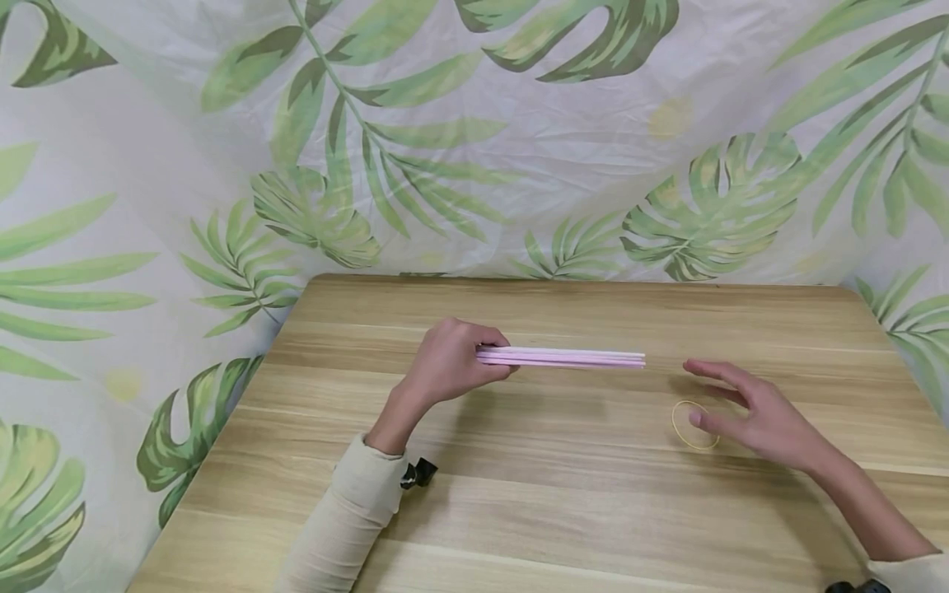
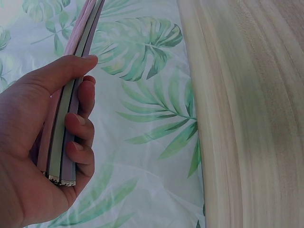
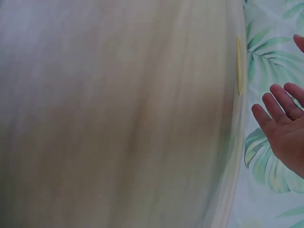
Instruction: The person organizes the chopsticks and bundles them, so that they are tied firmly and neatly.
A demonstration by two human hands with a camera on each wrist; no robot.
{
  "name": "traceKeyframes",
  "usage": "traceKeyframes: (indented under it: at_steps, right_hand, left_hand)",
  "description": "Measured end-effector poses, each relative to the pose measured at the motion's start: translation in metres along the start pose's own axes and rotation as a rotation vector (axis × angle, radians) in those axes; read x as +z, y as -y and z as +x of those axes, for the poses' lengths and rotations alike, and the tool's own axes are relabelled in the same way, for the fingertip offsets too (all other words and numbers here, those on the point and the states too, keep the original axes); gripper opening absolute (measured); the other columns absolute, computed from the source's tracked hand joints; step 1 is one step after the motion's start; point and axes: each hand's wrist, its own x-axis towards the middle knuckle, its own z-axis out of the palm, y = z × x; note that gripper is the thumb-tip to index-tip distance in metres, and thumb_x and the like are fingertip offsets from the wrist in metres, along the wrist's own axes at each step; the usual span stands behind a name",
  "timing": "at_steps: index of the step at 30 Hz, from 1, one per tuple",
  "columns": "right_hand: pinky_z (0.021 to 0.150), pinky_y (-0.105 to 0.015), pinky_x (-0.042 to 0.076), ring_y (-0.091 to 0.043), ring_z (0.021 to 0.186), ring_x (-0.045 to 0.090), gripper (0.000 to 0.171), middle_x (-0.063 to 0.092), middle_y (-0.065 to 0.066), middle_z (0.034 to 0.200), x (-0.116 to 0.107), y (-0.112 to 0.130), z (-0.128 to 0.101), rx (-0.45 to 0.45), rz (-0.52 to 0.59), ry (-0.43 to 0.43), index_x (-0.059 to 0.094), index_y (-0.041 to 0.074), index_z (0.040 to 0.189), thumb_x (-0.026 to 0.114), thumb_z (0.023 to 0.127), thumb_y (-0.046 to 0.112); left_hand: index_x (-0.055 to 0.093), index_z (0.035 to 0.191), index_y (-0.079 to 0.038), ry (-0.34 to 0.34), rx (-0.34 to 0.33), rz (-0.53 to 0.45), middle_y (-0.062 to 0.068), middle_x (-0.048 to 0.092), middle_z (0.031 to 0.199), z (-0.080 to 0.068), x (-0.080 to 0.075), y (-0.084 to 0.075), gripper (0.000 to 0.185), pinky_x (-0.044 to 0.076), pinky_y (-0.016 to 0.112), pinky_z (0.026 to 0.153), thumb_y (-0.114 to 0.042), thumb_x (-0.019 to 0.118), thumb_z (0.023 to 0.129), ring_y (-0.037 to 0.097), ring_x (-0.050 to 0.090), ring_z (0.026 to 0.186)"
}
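Observation:
My left hand [image 1: 448,362] grips one end of a bundle of long, thin pastel strips [image 1: 571,357], held level above the table and pointing right. In the left wrist view, pink, green and purple flat sides of the strips [image 2: 61,135] show, with rough-looking ends by the palm. The thumb lies along the bundle and the other fingers curl round it. Off the bundle's far end is my right hand [image 1: 756,412], fingers spread and holding nothing. A thin yellow band [image 1: 673,422] forms a loop on the table; the right thumb tip overlaps it in the head view.
The wood-grain table [image 1: 563,511] reaches back to a hanging cloth [image 1: 563,165] printed with green leaves. A small black device [image 1: 420,473] sits at the left cuff, and another dark one [image 1: 860,586] shows by the right cuff.

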Motion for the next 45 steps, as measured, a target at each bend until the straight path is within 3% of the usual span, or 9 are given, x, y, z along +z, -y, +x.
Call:
traceKeyframes:
  at_steps: [8,15,20,33,41,45]
  right_hand:
    - [0.100,-0.003,0.043,0.015,0.122,0.055,0.059,0.071,-0.014,0.138,0.000,-0.018,0.004,-0.094,-0.114,-0.030,0.066,0.007,0.141,0.089,0.087,0.013]
    - [0.090,-0.007,0.049,0.002,0.108,0.066,0.047,0.078,-0.005,0.122,0.003,-0.026,0.009,-0.152,-0.247,-0.043,0.075,0.009,0.128,0.092,0.084,0.010]
    - [0.076,-0.019,0.053,0.000,0.090,0.063,0.036,0.078,0.002,0.110,0.006,-0.024,0.013,-0.182,-0.296,-0.039,0.078,0.010,0.120,0.088,0.086,0.006]
    - [0.067,-0.020,0.054,0.006,0.078,0.059,0.026,0.072,0.008,0.088,0.006,-0.021,0.018,-0.055,-0.253,0.045,0.079,0.006,0.116,0.082,0.091,0.001]
    - [0.065,-0.020,0.051,0.007,0.077,0.056,0.023,0.069,0.014,0.088,0.007,-0.022,0.019,-0.085,-0.261,0.052,0.078,0.006,0.115,0.081,0.093,0.003]
    - [0.067,-0.020,0.052,0.007,0.079,0.057,0.023,0.070,0.011,0.090,0.006,-0.020,0.019,-0.078,-0.243,0.061,0.076,0.006,0.116,0.080,0.094,0.002]
  left_hand:
    - [0.082,0.087,-0.023,0.015,-0.004,0.004,-0.014,0.070,0.069,0.000,0.000,-0.003,0.008,0.042,0.024,0.057,-0.026,0.090,0.084,0.001,0.050,0.056]
    - [0.082,0.087,-0.023,0.021,0.004,0.014,-0.014,0.071,0.070,0.001,0.002,-0.003,0.008,0.042,0.023,0.057,-0.026,0.089,0.085,0.001,0.051,0.057]
    - [0.082,0.086,-0.024,0.014,0.015,0.021,-0.014,0.070,0.069,0.001,0.003,-0.003,0.008,0.042,0.023,0.056,-0.026,0.090,0.084,0.002,0.051,0.056]
    - [0.082,0.087,-0.023,0.027,0.019,0.023,-0.014,0.072,0.071,0.001,0.006,-0.002,0.008,0.042,0.022,0.056,-0.026,0.090,0.084,0.001,0.050,0.056]
    - [0.082,0.087,-0.023,0.036,0.019,0.032,-0.014,0.072,0.071,0.001,0.006,-0.003,0.008,0.041,0.022,0.056,-0.027,0.089,0.084,0.001,0.050,0.056]
    - [0.082,0.087,-0.023,0.039,0.020,0.035,-0.014,0.071,0.071,0.001,0.006,-0.003,0.008,0.041,0.022,0.056,-0.027,0.089,0.085,0.001,0.050,0.057]
